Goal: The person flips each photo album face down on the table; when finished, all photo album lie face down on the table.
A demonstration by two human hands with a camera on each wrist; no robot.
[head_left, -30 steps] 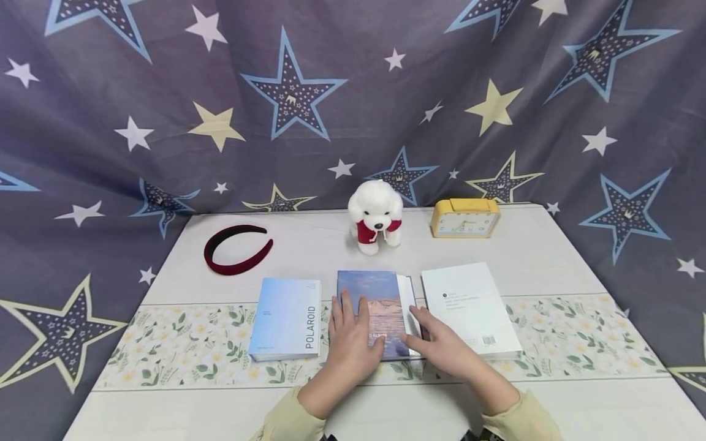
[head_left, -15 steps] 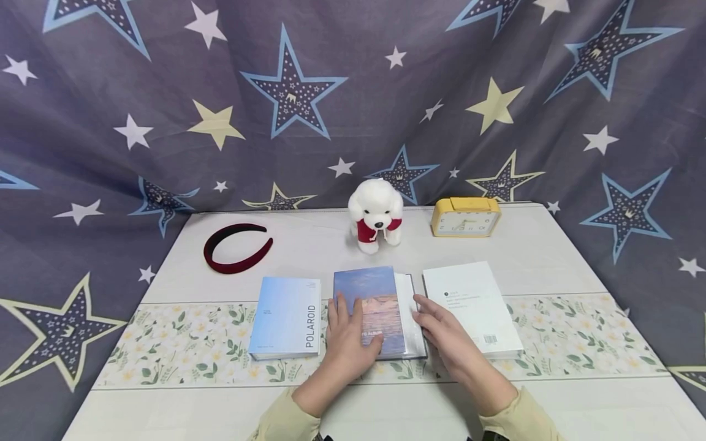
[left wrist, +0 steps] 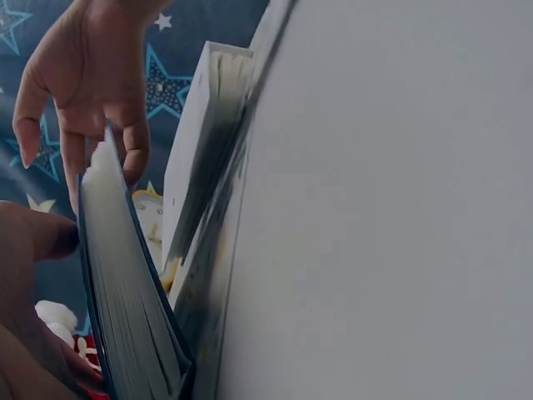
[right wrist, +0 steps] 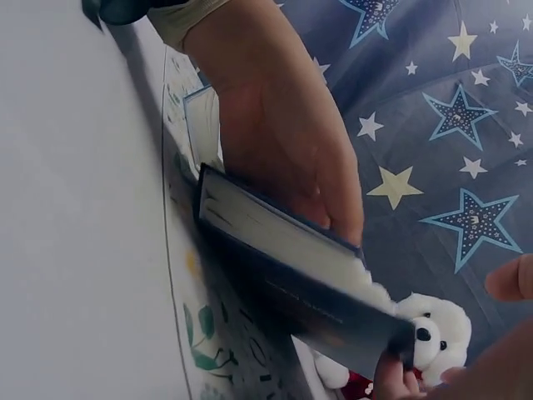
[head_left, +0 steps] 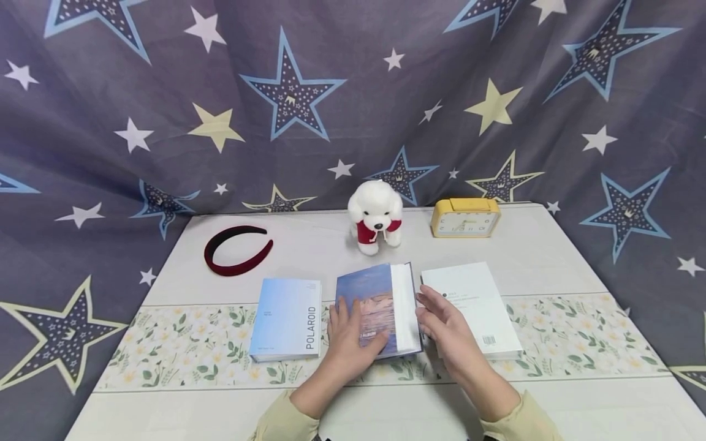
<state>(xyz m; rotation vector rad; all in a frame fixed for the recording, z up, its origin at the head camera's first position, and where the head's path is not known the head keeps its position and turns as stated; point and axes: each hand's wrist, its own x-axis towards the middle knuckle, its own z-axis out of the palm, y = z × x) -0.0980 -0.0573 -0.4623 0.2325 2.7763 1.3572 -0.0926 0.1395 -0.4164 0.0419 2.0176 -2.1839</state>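
A photo album (head_left: 375, 300) with a sea-scene cover lies between two other books in the head view. Its right side is lifted, so the white page edges (head_left: 404, 300) show. My left hand (head_left: 349, 340) rests on the front cover, fingers spread and thumb near the lower part. At the raised right edge, the fingertips of my right hand (head_left: 449, 327) touch the album. In the left wrist view, the right hand (left wrist: 92, 75) has fingers at the far end of the tilted album (left wrist: 125, 283), thumb apart. The right wrist view shows the dark back cover (right wrist: 308, 300).
A blue POLAROID book (head_left: 285, 318) lies left, a white book (head_left: 469, 309) right. Behind stand a white plush dog (head_left: 376, 205) in red and a yellow alarm clock (head_left: 466, 218). A dark red headband (head_left: 234, 268) lies at the back left.
The album's right side has risen from the table, baring more of its page edges. My right hand stays at that edge, its fingers drawn closer together; the left hand remains on the cover.
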